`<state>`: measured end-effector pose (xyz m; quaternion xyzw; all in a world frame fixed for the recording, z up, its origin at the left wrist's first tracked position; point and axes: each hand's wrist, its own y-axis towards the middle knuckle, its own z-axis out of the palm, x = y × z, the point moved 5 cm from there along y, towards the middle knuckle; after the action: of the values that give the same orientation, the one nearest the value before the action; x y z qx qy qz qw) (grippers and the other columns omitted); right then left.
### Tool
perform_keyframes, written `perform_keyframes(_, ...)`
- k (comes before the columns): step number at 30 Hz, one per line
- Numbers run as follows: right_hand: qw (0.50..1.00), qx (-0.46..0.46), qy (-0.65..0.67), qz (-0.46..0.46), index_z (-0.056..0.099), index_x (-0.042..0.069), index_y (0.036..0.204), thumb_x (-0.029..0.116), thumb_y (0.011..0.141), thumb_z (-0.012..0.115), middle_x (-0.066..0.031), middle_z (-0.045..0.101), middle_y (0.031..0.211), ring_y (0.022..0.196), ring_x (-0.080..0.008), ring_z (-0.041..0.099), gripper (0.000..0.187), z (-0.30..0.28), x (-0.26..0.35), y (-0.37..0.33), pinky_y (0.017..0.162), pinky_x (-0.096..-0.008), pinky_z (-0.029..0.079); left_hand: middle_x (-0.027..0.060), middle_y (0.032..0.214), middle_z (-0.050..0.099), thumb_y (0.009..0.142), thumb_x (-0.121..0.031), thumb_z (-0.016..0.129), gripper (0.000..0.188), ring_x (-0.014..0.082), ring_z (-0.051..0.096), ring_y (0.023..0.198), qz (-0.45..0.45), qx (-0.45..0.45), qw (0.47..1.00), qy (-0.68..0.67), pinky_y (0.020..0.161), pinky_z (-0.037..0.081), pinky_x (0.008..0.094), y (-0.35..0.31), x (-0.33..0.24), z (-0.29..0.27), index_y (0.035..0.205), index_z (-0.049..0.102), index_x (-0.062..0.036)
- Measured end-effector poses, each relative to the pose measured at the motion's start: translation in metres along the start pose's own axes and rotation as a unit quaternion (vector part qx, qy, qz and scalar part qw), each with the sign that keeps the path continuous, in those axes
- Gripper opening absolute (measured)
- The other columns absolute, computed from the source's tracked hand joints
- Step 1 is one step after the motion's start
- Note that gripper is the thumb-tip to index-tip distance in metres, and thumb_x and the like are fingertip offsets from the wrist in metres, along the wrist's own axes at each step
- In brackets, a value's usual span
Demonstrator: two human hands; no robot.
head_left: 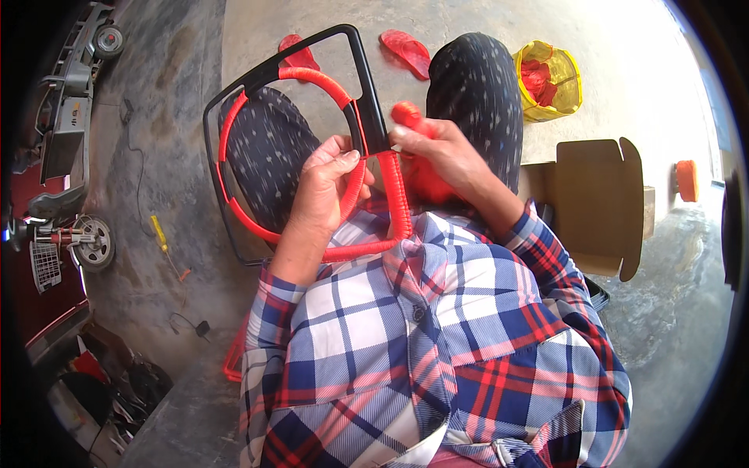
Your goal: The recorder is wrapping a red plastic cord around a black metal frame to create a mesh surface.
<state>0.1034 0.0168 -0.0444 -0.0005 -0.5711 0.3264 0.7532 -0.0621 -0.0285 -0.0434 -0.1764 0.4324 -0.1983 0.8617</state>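
Across my lap lies a black rounded-corner frame [365, 78] with a ring [316, 76] inside it. Red cord is wound closely round the frame's near and right bars [396, 203], and red covers much of the ring, with black showing between. My left hand [318, 183] pinches the ring beside the right bar, thumb on top. My right hand [452, 156] is closed on a red cord bundle [406, 115] just right of that bar. More red, blurred, hangs below its palm. Fingertips of both hands are partly hidden.
At the far right stands a yellow-rimmed basket [579, 78] with red material inside. An open cardboard box [597, 207] is by my right arm. Red sandals [406, 51] lie ahead; a yellow-handled tool [159, 232] and wheeled machinery [95, 240] are at left.
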Motion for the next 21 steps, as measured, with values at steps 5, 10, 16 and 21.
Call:
perform_keyframes(5,0.997,0.032,0.035,0.062,0.064,-0.002,0.090,0.013,0.091,0.063,-0.0055,0.064,0.077,0.067,-0.0116,0.060,0.015,0.024,0.012,-0.003,0.063,-0.0267,0.049,0.0088,0.079,0.061,0.089,-0.008,0.053,0.015,0.0154,0.061,0.057,0.006,-0.007,1.000,-0.003,0.048,0.051,0.0248,0.002,0.001,-0.004,0.102,0.052,-0.0019)
perform_keyframes(10,0.999,0.036,-0.014,0.031,0.064,-0.001,0.090,0.014,0.090,0.063,-0.0045,0.063,0.075,0.066,-0.0113,0.059,0.014,0.013,0.002,-0.009,0.062,-0.0262,0.049,0.0098,0.081,0.062,0.088,-0.007,0.054,0.017,0.0176,0.061,0.060,-0.004,0.007,1.000,0.003,0.049,0.051,0.0267,0.002,0.004,0.001,0.104,0.052,-0.0005)
perform_keyframes(16,0.989,-0.110,-0.015,-0.100,0.061,0.000,0.101,0.021,0.092,0.060,0.0021,0.053,0.065,0.055,-0.0061,0.048,0.023,-0.060,0.058,-0.054,0.053,-0.0202,0.041,0.0100,0.073,0.062,0.089,-0.010,0.054,0.019,0.0164,0.061,0.058,-0.012,0.010,1.000,-0.011,0.051,0.049,0.0250,0.000,-0.014,-0.006,0.106,0.053,-0.0018)
perform_keyframes(21,0.870,-0.366,0.232,-0.237,0.058,0.004,0.098,0.026,0.094,0.059,0.0016,0.050,0.064,0.056,-0.0094,0.051,0.022,-0.233,0.066,-0.124,0.057,-0.0290,0.052,0.0105,0.072,0.062,0.089,-0.013,0.053,0.020,0.0162,0.059,0.055,-0.011,0.015,1.000,0.006,0.053,0.049,0.0249,0.002,-0.015,-0.008,0.106,0.053,-0.0015)
